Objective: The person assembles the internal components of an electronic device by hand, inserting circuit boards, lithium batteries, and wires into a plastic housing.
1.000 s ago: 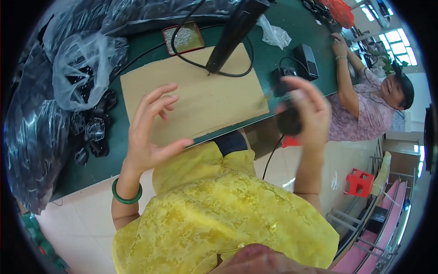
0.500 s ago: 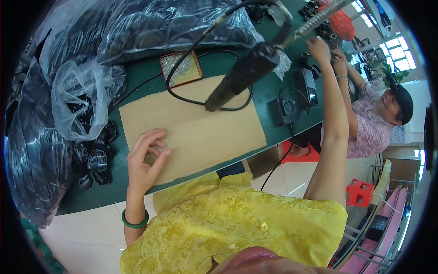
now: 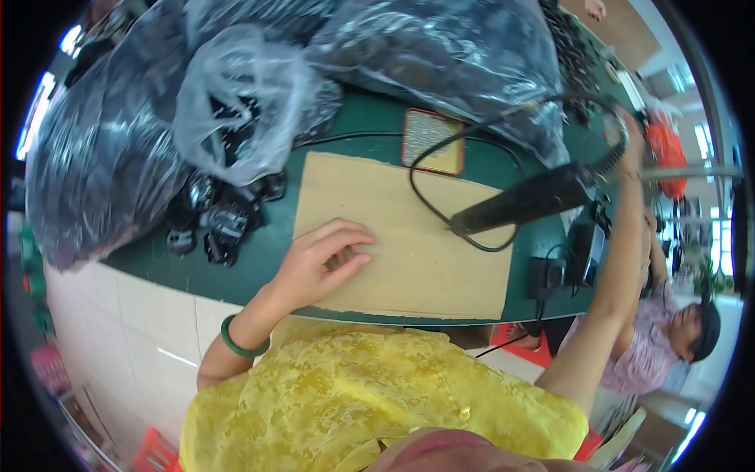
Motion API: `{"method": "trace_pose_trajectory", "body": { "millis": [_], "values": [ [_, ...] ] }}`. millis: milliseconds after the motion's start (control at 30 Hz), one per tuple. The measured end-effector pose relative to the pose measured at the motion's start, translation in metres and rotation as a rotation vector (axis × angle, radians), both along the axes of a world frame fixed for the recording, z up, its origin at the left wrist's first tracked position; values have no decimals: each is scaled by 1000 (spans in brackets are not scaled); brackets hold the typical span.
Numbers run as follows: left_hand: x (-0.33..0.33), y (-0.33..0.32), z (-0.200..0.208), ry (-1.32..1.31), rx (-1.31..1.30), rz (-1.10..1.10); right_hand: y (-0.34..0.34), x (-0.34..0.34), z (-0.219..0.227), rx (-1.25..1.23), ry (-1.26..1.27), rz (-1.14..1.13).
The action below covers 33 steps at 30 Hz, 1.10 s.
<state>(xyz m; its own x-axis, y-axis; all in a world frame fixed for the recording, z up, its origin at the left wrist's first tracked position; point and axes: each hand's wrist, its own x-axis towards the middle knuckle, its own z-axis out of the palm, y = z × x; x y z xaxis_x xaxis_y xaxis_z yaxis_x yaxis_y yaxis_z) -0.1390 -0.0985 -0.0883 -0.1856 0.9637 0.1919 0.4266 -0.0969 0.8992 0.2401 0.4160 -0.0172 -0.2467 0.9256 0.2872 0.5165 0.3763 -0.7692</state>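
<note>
My left hand (image 3: 326, 259) rests at the left side of a flat brown cardboard sheet (image 3: 425, 275), fingers loosely bent, thumb apart, nothing in it. My right arm stretches far to the right, past the sheet. The right hand (image 3: 631, 145) is at the far right of the bench, partly behind a coiled cord, and its fingers are not clear. A black electric screwdriver (image 3: 523, 200) hangs tilted over the right part of the cardboard, with a looped black cable (image 3: 417, 177) beside it. Behind the sheet lies a red-rimmed tray (image 3: 459, 161) with many small metal pieces, apparently screws.
Black moulded parts (image 3: 228, 220) lie left of the cardboard, beside a clear plastic bag (image 3: 287, 102). Large filled bags (image 3: 440, 55) line the back of the green bench (image 3: 275, 271). A black power box (image 3: 546, 278) stands at right. A co-worker (image 3: 645, 346) sits beyond my right arm.
My view has swung, so the bench things appear shifted to the right. The left hand stays on the cardboard with bent fingers. My right arm remains stretched to the right.
</note>
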Motion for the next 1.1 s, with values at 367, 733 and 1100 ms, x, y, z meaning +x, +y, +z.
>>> {"method": "trace_pose_trajectory", "body": {
  "millis": [367,733,1100],
  "values": [
    [-7,-5,9,-147,78,-310,-376,41,160,-327,413,291],
    [-25,-19,5,-1318,-223,-198,-436,-193,-10,-464,218,789],
    [-46,2,2,-1211,-164,-128,-453,-194,-67,82,-114,614]
  ]
}}
